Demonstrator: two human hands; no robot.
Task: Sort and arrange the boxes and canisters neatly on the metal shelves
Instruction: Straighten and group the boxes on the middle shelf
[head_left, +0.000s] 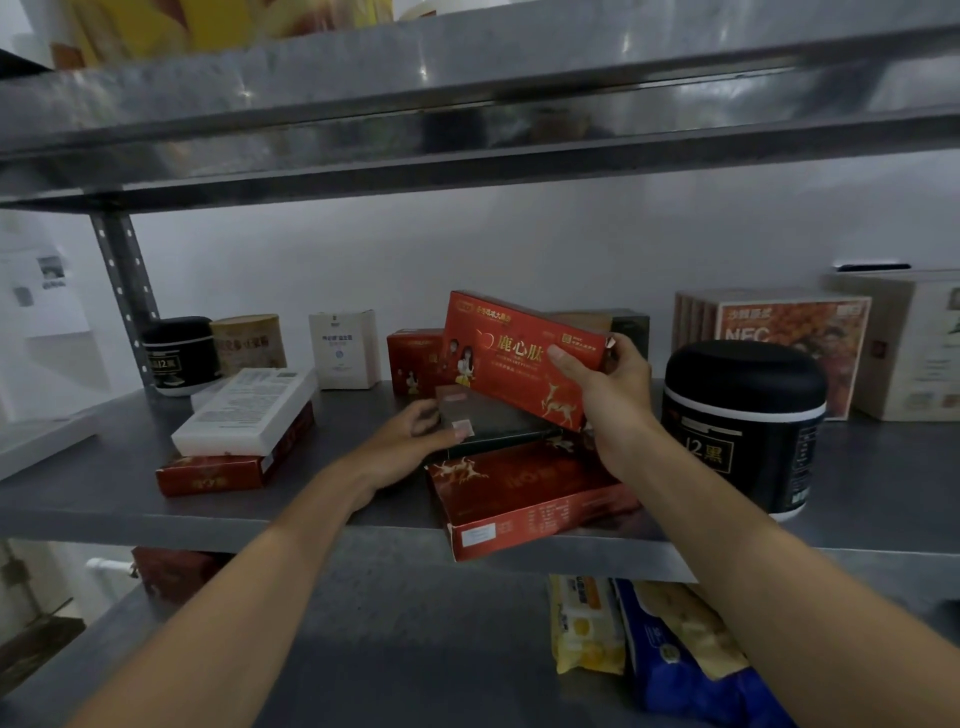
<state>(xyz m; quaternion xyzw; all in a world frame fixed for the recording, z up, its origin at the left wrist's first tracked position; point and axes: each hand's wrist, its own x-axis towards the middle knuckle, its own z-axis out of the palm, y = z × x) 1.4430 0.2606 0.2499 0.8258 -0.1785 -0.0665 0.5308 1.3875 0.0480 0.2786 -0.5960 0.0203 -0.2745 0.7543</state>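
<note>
The gray metal shelf (363, 499) is holding many things: a big black canister (743, 426) is standing at 3 o'clock, and a flat red box (524, 499) is lying in the middle, sticking out over the front edge. At 9 o'clock another red box (208, 475) is lying flat under a white box. At 10 o'clock a small black jar (179, 356), a tan canister (248, 343) and a small white box (345, 349) are standing along the back, and an orange box (779, 338) is standing at 2 o'clock.
</note>
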